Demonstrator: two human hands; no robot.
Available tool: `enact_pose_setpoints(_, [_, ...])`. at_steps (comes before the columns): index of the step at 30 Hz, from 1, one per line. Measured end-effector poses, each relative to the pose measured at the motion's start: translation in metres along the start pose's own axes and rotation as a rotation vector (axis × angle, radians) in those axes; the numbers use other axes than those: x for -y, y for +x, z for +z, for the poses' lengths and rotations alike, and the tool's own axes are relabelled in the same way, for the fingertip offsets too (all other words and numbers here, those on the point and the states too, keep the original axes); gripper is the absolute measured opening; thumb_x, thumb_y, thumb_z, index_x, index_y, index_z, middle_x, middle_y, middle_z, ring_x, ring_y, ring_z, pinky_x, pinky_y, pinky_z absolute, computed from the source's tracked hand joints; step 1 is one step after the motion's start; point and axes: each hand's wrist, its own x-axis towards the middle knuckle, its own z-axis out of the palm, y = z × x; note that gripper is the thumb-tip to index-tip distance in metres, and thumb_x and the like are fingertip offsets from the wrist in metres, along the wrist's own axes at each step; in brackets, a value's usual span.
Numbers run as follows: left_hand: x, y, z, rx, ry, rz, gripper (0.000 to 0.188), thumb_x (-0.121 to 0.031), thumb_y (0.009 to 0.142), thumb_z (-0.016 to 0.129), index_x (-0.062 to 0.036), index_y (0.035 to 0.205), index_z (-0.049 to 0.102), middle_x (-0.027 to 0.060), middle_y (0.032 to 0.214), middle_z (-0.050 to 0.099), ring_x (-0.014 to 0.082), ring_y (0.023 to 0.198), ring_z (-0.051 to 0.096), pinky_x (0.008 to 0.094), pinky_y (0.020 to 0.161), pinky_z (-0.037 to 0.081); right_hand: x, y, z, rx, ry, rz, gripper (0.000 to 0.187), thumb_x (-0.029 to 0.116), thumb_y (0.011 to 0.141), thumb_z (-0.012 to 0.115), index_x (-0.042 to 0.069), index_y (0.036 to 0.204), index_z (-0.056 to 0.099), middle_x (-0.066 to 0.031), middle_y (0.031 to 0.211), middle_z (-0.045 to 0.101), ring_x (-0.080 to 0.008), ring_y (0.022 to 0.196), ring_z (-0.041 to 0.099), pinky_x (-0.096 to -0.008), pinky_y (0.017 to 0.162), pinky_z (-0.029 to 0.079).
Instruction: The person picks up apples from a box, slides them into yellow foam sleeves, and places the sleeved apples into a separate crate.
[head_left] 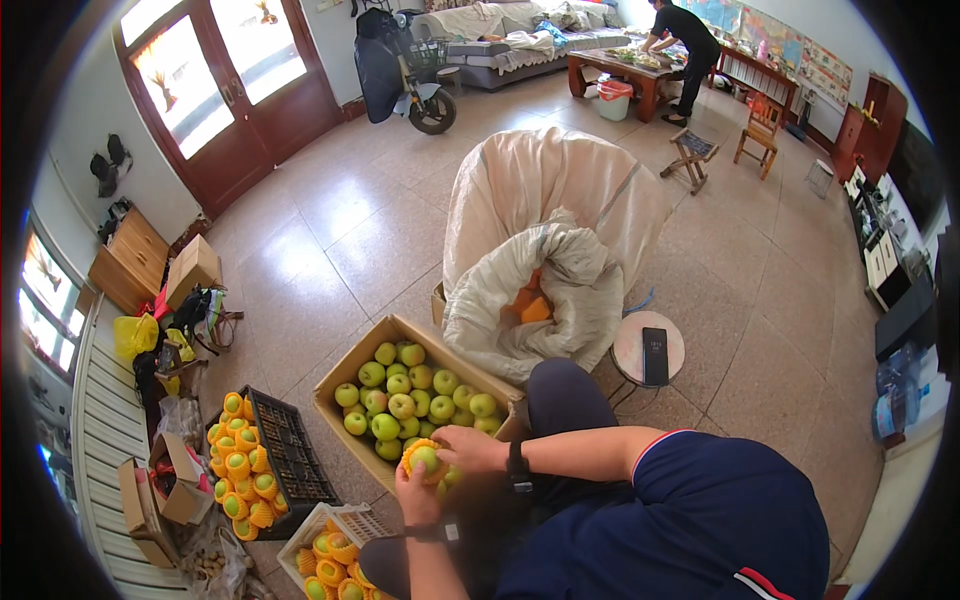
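Note:
A green apple (428, 458) sits partly inside a yellow foam net sleeve (411, 453), above the near edge of an open cardboard box (338, 425). My left hand (415, 497) is closed around its lower left side. From the right, the fingers of my right hand (474, 450) are bent against the sleeve and apple. Bare green apples (401, 405) fill much of the box. To the left, a black plastic crate (292, 440) is piled with apples in yellow sleeves (238, 462). Closer to me, a white crate (352, 522) has more sleeved apples (330, 572).
Beyond the box stands a big white woven sack (480, 320) with orange-yellow material inside. A phone (655, 356) lies on a round stool (633, 345) at right. Cartons (185, 480) and bags line the left wall. A person (690, 45) bends over a far table (650, 85).

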Motion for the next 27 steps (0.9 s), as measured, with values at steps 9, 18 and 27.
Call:
enact_pose_setpoints(9, [0.002, 0.0, -0.003, -0.017, -0.017, -0.017, 0.049, -0.009, 0.097, 0.069, -0.0014, 0.139, 0.047, 0.0146, 0.132, 0.058, 0.0295, 0.12, 0.063, 0.0453, 0.103, 0.056, 0.009, -0.001, -0.003, 0.015, -0.034, 0.046, 0.034, 0.029, 0.102, 0.053, 0.003, 0.122, 0.062, -0.0228, 0.108, 0.071, -0.0425, 0.104, 0.067, -0.0523, 0.089, 0.052])
enact_pose_setpoints(18, [0.0, -0.001, 0.007, -0.005, 0.05, -0.03, 0.05, -0.005, 0.095, 0.069, -0.0006, 0.139, 0.047, 0.0138, 0.131, 0.059, 0.0268, 0.118, 0.063, 0.0413, 0.102, 0.055, -0.001, 0.002, 0.003, 0.049, -0.113, 0.076, 0.031, 0.027, 0.101, 0.052, 0.004, 0.119, 0.064, -0.0234, 0.105, 0.072, -0.0434, 0.099, 0.069, -0.0532, 0.086, 0.053])
enact_pose_setpoints(27, [0.005, -0.001, 0.005, -0.059, 0.12, 0.028, 0.054, -0.003, 0.092, 0.07, -0.0003, 0.14, 0.047, 0.0131, 0.129, 0.059, 0.025, 0.115, 0.064, 0.0383, 0.099, 0.056, 0.006, 0.0, 0.0, 0.004, -0.113, 0.043, 0.03, 0.024, 0.097, 0.056, 0.003, 0.117, 0.065, -0.0229, 0.1, 0.073, -0.0435, 0.094, 0.07, -0.0523, 0.083, 0.054])
